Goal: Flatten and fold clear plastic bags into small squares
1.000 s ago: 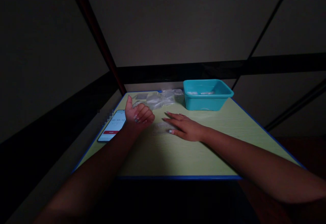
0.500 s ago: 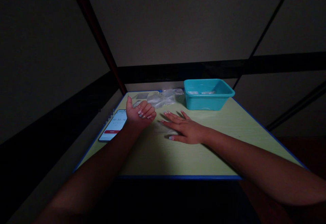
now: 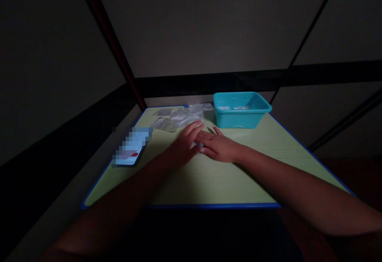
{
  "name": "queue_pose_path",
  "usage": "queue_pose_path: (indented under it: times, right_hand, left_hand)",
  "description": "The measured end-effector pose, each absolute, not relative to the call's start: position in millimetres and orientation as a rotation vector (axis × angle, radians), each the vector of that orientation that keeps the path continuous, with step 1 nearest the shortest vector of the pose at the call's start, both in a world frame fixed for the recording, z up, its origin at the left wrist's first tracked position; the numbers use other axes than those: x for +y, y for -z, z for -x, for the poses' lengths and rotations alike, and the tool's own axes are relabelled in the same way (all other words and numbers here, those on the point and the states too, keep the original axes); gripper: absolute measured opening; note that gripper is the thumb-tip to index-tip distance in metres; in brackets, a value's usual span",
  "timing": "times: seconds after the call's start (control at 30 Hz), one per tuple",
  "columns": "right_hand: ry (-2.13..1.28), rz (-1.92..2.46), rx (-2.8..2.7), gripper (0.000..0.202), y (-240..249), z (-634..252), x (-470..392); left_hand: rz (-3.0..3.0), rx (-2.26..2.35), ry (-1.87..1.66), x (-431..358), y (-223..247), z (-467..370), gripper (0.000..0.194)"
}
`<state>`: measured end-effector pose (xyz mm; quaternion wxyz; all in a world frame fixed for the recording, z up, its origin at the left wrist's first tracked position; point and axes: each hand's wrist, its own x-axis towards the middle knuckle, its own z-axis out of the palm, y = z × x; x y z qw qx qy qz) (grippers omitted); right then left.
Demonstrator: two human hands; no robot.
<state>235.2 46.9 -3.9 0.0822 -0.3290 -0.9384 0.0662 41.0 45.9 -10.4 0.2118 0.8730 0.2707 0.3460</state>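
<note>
My left hand [image 3: 187,143] lies low over the middle of the table, its fingers stretched forward and its thumb apart. My right hand [image 3: 220,146] is flat beside it, palm down, with fingers extended to the left. The fingertips of both hands meet and partly overlap. Between them shows a small pale patch, perhaps clear plastic, mostly hidden by the fingers. Just beyond the hands, several crumpled clear plastic bags [image 3: 183,117] lie on the table.
A turquoise plastic basin [image 3: 238,119] stands at the back right, with some pale clear pieces inside. At the left edge lies a phone [image 3: 131,148], its lit screen partly pixelated. The pale green table [image 3: 238,186] has a blue rim and backs onto a wall.
My left hand has moved right and turned from a curled, thumb-up pose to stretched fingers meeting my right hand. My right hand stays nearly in place. More of the phone and bags shows.
</note>
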Motion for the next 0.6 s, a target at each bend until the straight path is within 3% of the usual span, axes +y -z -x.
queue_pose_path:
  times: [0.23, 0.6]
  right_hand:
    - [0.077, 1.484, -2.502, 0.029, -2, -250, 71]
    - [-0.020, 1.597, -2.507, 0.022, 6, -241, 66]
  left_hand:
    - [-2.628, 1.251, -0.189, 37, 21, -45, 0.072]
    - [-2.733, 1.367, 0.097, 27, 22, -52, 0.071]
